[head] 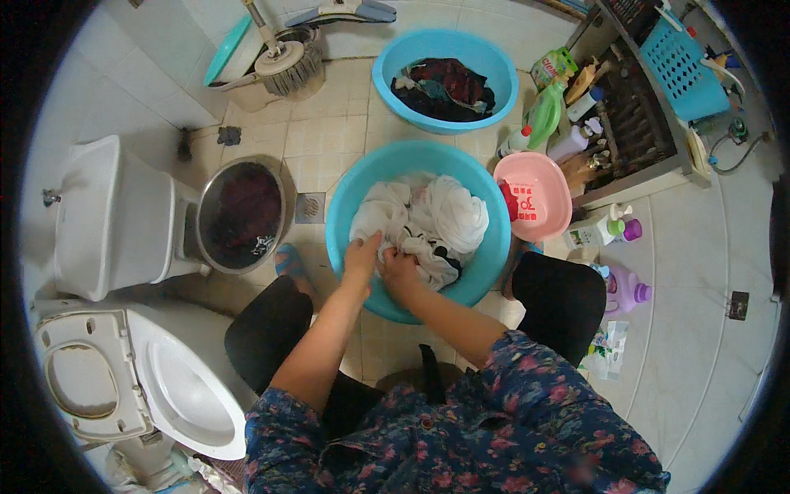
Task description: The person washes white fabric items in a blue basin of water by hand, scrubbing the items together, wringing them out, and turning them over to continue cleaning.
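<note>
Before me on the tiled floor stands a large turquoise plastic basin [345,204], between my knees. Inside lies a heap of wet white cloth [457,216], bunched into rounded folds. A black part [447,262] shows among the folds at the near right. My left hand [363,259] touches the cloth at the heap's near left; its fingertips are partly hidden, so its grip is unclear. Close beside it, my right hand [400,272] has its fingers curled into the near folds of the white cloth.
Beyond is a blue basin [384,80] of dark clothes; left, a metal basin [281,204] with dark red cloth in it. A pink basin [546,197] touches the right side. Several detergent bottles [546,114] line the shelf. A toilet [191,389] and mop bucket [302,83] stand left.
</note>
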Demonstrator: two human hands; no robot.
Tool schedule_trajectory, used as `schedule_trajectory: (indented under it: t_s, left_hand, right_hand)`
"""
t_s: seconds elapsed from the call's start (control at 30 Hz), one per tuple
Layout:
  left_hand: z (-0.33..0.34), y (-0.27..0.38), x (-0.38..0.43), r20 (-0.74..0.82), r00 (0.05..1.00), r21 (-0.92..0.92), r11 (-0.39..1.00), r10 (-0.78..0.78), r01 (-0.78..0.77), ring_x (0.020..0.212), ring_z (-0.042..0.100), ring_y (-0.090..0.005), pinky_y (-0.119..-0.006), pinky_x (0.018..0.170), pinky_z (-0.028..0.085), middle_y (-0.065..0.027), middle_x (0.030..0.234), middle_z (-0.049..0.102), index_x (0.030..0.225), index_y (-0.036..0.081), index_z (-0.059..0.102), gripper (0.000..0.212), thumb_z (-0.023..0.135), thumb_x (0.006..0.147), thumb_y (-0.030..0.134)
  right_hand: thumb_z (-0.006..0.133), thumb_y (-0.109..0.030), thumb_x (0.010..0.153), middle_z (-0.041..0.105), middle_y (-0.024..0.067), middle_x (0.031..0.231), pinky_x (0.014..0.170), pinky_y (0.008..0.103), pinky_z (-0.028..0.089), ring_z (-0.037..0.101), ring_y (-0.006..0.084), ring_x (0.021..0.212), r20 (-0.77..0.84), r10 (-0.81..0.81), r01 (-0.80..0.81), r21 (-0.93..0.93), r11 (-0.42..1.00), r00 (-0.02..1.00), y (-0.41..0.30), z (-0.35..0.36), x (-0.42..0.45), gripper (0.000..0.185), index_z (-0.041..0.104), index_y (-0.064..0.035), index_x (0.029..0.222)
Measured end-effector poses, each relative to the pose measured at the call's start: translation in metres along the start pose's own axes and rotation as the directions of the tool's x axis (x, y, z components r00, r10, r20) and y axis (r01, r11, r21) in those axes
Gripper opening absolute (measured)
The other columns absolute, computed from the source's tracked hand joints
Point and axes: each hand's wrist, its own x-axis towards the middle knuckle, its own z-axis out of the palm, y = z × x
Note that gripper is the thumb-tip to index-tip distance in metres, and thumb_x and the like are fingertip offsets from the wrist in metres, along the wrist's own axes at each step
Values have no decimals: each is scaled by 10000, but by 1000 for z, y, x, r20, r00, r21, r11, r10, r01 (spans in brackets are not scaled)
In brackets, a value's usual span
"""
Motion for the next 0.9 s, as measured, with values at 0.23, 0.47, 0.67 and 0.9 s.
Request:
schedule_trajectory:
  t_s: [0.23,0.47,0.67,0.9]
  left_hand:
    - [-8,-7,2,193,973,-82,990,128,-114,710,441,-138,-309,641,337,-9,791,499,854,81,535,287,553,763,353]
    - [1,28,-29,447,794,-324,902,413,-287,1010,508,-192,-308,878,384,-82,1054,551,1095,-6,505,381,533,805,240]
    - [28,53,-79,543,538,-362,757,645,-544,1044,477,-184,-292,871,380,-74,1110,506,1158,-8,422,461,570,782,213]
    - [23,32,-44,223,830,-348,837,511,-421,934,524,-204,-314,766,435,-78,1005,542,1074,27,491,365,566,738,146]
  right_hand:
    - [539,-109,722,584,85,951,675,340,447,557,210,803,9,106,-61,862,502,994,91,-68,15,327,587,-68,1043]
    - [546,-104,718,573,150,1048,790,295,432,558,225,924,-91,169,63,984,168,981,132,-184,-6,386,537,-2,1091]
    - [555,-148,744,574,168,1026,777,313,431,558,231,907,-256,249,210,958,198,934,118,-185,-16,393,518,-11,1110]
    - [511,-138,820,547,113,1086,834,290,410,524,194,960,-259,-173,301,906,298,950,100,-190,-16,355,488,-60,1165]
